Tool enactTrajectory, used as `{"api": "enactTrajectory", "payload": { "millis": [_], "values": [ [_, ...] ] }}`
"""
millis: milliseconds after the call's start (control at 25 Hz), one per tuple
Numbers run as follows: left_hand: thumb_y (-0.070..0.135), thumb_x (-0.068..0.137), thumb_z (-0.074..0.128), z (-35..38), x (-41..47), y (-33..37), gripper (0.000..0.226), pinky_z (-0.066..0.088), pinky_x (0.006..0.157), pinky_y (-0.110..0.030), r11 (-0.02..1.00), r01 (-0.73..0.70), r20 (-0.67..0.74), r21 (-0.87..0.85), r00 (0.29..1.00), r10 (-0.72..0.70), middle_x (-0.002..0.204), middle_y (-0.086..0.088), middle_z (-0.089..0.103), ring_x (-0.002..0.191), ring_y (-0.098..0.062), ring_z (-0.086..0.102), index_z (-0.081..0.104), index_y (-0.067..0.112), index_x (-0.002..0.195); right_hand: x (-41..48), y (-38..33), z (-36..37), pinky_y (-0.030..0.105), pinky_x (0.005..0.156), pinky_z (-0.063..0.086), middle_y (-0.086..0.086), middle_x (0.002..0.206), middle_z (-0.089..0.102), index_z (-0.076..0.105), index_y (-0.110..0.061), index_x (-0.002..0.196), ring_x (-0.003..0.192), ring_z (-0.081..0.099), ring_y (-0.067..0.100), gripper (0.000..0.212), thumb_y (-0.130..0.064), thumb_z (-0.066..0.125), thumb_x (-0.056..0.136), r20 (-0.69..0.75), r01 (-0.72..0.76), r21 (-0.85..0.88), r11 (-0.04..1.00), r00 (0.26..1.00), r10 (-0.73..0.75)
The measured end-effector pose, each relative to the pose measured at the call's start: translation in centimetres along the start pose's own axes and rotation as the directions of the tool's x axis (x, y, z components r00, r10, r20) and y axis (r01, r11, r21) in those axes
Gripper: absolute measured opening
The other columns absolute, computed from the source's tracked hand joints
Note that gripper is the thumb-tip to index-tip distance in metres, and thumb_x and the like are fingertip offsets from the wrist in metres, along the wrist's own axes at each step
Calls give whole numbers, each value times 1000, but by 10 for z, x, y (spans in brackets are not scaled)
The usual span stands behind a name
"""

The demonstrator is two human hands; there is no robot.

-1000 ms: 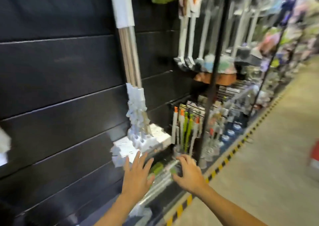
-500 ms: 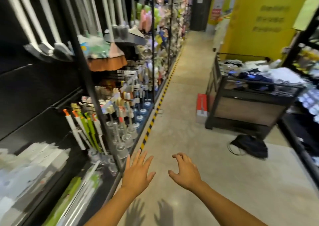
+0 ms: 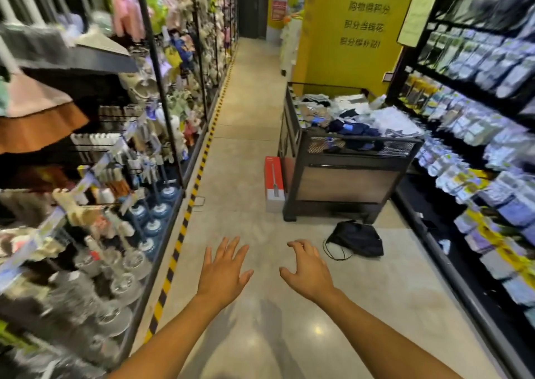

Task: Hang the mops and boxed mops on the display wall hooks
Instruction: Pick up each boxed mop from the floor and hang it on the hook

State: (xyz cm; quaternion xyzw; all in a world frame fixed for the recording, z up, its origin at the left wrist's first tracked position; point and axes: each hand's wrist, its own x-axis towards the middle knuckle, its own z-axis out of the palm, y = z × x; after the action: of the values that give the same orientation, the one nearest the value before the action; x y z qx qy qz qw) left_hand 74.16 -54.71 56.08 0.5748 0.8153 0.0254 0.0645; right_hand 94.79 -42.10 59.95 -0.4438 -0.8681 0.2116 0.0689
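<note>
A red and white boxed mop [image 3: 274, 182] stands upright on the aisle floor, leaning against the left side of a dark display cart [image 3: 341, 181]. My left hand [image 3: 224, 268] is held out over the floor with fingers spread, holding nothing. My right hand [image 3: 308, 265] hovers beside it with fingers curled and apart, also empty. Both hands are well short of the box. The black display wall with the hung mops is out of view to the left.
Shelves of brushes and plungers [image 3: 150, 213] line the left, edged by a yellow-black floor stripe [image 3: 185, 219]. A black bag [image 3: 357, 238] lies on the floor before the cart. Packaged goods [image 3: 474, 135] fill the right shelves. A yellow wall [image 3: 347, 31] closes the aisle's far right.
The view has swung right, from the black wall with the hung mops to the aisle. Both hands came away from the shelf and stay empty in front of me.
</note>
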Motion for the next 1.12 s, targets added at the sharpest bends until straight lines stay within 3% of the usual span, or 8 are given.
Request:
{"api": "enactTrajectory", "payload": {
  "millis": [120,480,680,800,960,1120],
  "values": [
    [64,98,42,-25,81,-1,71,11,127,-62,999,-32,-38,-33,999,31,173,0,24,161,-27,16,34,31,161,72,12,-23,42,113,41,-3,151,43,45,-25,149,140,42,21,72,-53,64,86,-67,-15,-6,1000,998,14],
    [66,103,31,-45,328,-14,72,0,129,-57,999,-45,-66,-24,997,43,176,3,-1,163,-23,-5,11,35,166,316,58,-51,40,114,42,-2,156,41,47,-23,149,143,41,22,70,-48,67,87,-97,22,-31,999,995,-24],
    [68,94,28,-50,456,-46,73,31,121,-62,1000,-26,-14,15,1000,26,164,-2,44,155,-27,34,48,31,154,470,66,-61,40,111,47,-3,149,48,50,-23,147,137,48,21,70,-49,68,84,-42,58,-12,998,997,-59],
    [68,94,31,-52,523,-74,72,33,119,-62,1000,18,-4,-12,1000,-18,164,-1,43,153,-28,38,49,31,153,553,62,-55,45,106,50,-2,146,51,54,-24,142,133,51,23,63,-43,68,83,-4,35,30,999,999,-35],
    [68,97,28,-38,607,-120,72,21,124,-59,998,39,-43,-40,998,-41,168,-1,35,158,-27,28,43,30,156,650,52,-29,44,106,48,-1,145,50,54,-24,141,133,50,25,62,-38,65,82,76,12,47,999,997,-15],
    [67,96,30,-25,704,-183,72,32,120,-63,1000,11,8,-24,1000,-11,165,-2,41,155,-29,35,49,28,153,755,40,1,43,109,44,0,149,45,47,-21,147,138,45,27,64,-40,66,89,127,-24,30,999,992,20]
  ]
}}
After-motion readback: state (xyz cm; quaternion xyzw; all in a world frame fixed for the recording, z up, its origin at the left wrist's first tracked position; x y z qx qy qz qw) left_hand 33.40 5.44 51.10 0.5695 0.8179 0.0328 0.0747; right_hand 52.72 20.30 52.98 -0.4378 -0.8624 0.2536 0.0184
